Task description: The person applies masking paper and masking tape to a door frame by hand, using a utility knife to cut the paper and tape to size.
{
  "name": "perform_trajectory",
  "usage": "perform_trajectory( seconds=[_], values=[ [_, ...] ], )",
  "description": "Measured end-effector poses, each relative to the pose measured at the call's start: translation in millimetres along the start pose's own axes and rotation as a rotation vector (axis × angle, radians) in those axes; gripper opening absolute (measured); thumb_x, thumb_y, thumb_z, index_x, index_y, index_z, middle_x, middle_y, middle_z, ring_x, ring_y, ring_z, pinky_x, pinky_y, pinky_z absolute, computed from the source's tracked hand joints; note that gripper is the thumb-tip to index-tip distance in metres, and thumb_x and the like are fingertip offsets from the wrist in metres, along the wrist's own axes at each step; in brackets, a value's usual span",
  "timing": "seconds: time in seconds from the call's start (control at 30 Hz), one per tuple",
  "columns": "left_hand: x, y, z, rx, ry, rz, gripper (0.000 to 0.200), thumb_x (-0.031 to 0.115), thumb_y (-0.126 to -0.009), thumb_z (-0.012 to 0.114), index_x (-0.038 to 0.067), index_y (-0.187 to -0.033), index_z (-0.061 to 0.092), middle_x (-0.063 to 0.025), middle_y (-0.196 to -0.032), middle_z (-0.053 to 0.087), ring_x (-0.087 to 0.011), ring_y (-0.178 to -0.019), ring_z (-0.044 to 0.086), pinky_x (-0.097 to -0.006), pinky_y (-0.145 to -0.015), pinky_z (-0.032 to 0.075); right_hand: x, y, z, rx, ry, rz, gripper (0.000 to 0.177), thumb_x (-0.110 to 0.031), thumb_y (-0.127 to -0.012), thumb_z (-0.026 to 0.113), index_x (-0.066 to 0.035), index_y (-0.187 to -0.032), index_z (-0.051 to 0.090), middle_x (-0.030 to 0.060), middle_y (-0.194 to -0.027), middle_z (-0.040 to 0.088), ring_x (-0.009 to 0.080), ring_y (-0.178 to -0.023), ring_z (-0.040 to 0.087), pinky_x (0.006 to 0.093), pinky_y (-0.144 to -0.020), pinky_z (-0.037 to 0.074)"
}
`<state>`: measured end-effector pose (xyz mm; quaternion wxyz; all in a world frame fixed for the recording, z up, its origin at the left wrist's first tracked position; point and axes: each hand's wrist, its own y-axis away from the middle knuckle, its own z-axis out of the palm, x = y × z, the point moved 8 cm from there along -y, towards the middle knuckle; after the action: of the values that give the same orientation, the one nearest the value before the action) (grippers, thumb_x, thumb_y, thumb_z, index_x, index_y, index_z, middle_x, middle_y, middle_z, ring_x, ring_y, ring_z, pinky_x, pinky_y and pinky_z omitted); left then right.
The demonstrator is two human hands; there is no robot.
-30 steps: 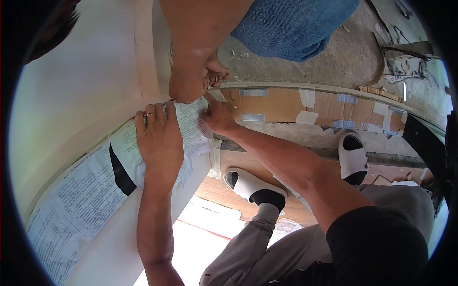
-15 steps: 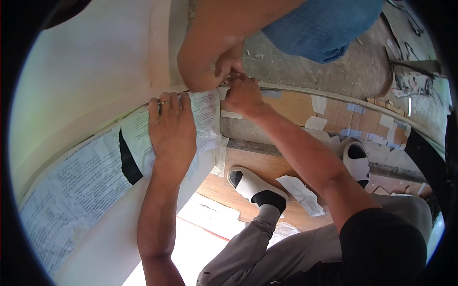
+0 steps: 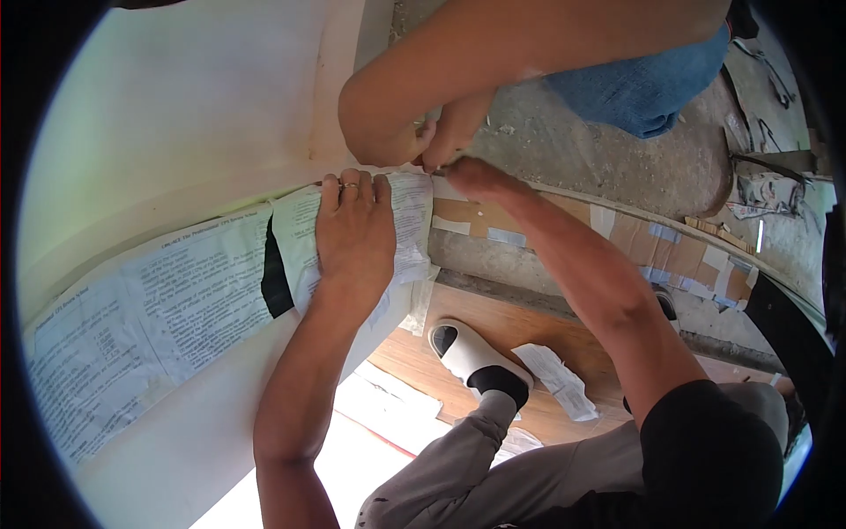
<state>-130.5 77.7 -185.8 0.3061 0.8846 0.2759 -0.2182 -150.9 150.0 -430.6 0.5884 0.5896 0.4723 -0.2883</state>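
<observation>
Printed paper sheets [image 3: 189, 282] cover the ledge along the curved pale wall. My left hand [image 3: 357, 231] lies flat on the paper near the corner, fingers stretched toward its upper edge, a ring on one finger. At the corner, my right hand [image 3: 476, 179] reaches to the strip edge beside the paper; its fingertips are hidden or blurred. A co-worker's hands [image 3: 441, 141] are close by, just above and left of my right hand, at the same edge. A black piece [image 3: 276, 278] shows between two sheets.
Cardboard with tape patches [image 3: 630, 238] runs along the right edge. The co-worker's arm [image 3: 493, 53] crosses the top, near a denim-covered knee [image 3: 643, 93]. Below are my slipper [image 3: 471, 357] and a crumpled paper [image 3: 555, 379] on the wooden floor.
The view has shifted, so the wall and papers sit farther right. My right hand has turned at the corner, and the co-worker's forearm now reaches across more sideways. My left hand stays on the paper.
</observation>
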Motion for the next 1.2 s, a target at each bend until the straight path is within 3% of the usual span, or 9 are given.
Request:
perform_trajectory(
  seconds=[0.07, 0.1, 0.2, 0.43, 0.67, 0.73, 0.83, 0.9, 1.2],
  values=[
    [0, 0, 3, -0.021, 0.001, -0.004, 0.05, 0.006, -0.082, 0.067, 0.001, -0.131, 0.06, -0.0158, -0.127, 0.061, -0.0287, -0.126, 0.051, -0.0435, -0.114, 0.028, -13, 3, 7, -0.062, -0.026, -0.114, 0.053, -0.043, -0.099, 0.048, -0.006, -0.135, 0.061, 0.0193, -0.123, 0.069, 0.0301, -0.108, 0.068, 0.0404, -0.087, 0.053],
    [-1, 1, 4, -0.01, 0.018, -0.002, 0.05, 0.007, -0.082, 0.067, 0.001, -0.131, 0.06, -0.0157, -0.127, 0.061, -0.0288, -0.127, 0.051, -0.0437, -0.115, 0.028, -1, -1, 14, -0.316, -0.065, 0.064, 0.056, -0.047, -0.1, 0.045, -0.006, -0.137, 0.058, 0.0178, -0.117, 0.071, 0.0271, -0.1, 0.069, 0.0418, -0.082, 0.053],
    [0, 0, 1, -0.008, 0.023, -0.004, 0.051, 0.007, -0.082, 0.067, 0.001, -0.132, 0.059, -0.0157, -0.127, 0.061, -0.0289, -0.127, 0.051, -0.0441, -0.115, 0.028, -12, 25, -2, -0.223, 0.068, 0.09, 0.058, -0.049, -0.099, 0.046, -0.006, -0.136, 0.059, 0.0161, -0.11, 0.071, 0.0256, -0.094, 0.069, 0.042, -0.079, 0.053],
    [-1, -1, 3, -0.007, 0.04, -0.016, 0.054, 0.009, -0.083, 0.067, 0.002, -0.135, 0.058, -0.0148, -0.129, 0.06, -0.0282, -0.129, 0.049, -0.0452, -0.115, 0.027, -4, 10, 5, -0.109, 0.117, -0.148, 0.051, -0.042, -0.104, 0.038, -0.009, -0.133, 0.063, 0.0185, -0.128, 0.067, 0.0293, -0.116, 0.064, 0.0436, -0.1, 0.05],
    [2, 0, 2, -0.021, 0.064, 0.002, 0.052, 0.011, -0.085, 0.063, -0.001, -0.135, 0.057, -0.015, -0.127, 0.06, -0.0285, -0.129, 0.047, -0.044, -0.116, 0.024, 19, -23, 27, -0.227, 0.24, 0.055, 0.048, -0.036, -0.104, 0.039, -0.009, -0.138, 0.059, 0.0123, -0.139, 0.061, 0.0278, -0.122, 0.06, 0.0419, -0.108, 0.043],
    [1, 1, 4, -0.005, 0.043, 0.016, 0.052, 0.011, -0.085, 0.063, -0.002, -0.135, 0.057, -0.0154, -0.128, 0.06, -0.0285, -0.129, 0.047, -0.044, -0.116, 0.024, -13, -27, 20, -0.125, 0.078, -0.247, 0.048, -0.033, -0.1, 0.043, -0.01, -0.137, 0.06, 0.0138, -0.138, 0.062, 0.0316, -0.127, 0.058, 0.0432, -0.11, 0.042],
    [0, 0, 10, -0.018, 0.06, 0.013, 0.052, 0.01, -0.085, 0.063, -0.002, -0.136, 0.056, -0.0161, -0.13, 0.059, -0.0286, -0.13, 0.047, -0.044, -0.116, 0.024, -20, 51, -9, -0.107, 0.4, 0.191, 0.042, -0.026, -0.094, 0.05, -0.006, -0.129, 0.064, 0.0193, -0.131, 0.064, 0.0328, -0.126, 0.059, 0.0457, -0.108, 0.042],
    [-1, -1, 8, -0.027, 0.061, 0.007, 0.053, 0.01, -0.085, 0.064, -0.002, -0.136, 0.056, -0.0164, -0.13, 0.059, -0.0287, -0.13, 0.047, -0.0441, -0.116, 0.024, -15, 63, -22, 0.449, 0.486, -0.012, 0.037, -0.018, -0.085, 0.058, -0.003, -0.117, 0.069, 0.0251, -0.116, 0.068, 0.0351, -0.113, 0.065, 0.0486, -0.099, 0.048],
    [1, 1, 6, -0.032, 0.043, 0.011, 0.054, 0.009, -0.085, 0.063, -0.001, -0.137, 0.055, -0.0159, -0.13, 0.06, -0.0286, -0.131, 0.046, -0.0446, -0.116, 0.024, -44, 98, 3, 0.476, 0.081, -0.191, 0.029, -0.01, -0.078, 0.059, -0.001, -0.103, 0.07, 0.028, -0.103, 0.069, 0.0408, -0.096, 0.069, 0.0509, -0.083, 0.055]
  ],
)
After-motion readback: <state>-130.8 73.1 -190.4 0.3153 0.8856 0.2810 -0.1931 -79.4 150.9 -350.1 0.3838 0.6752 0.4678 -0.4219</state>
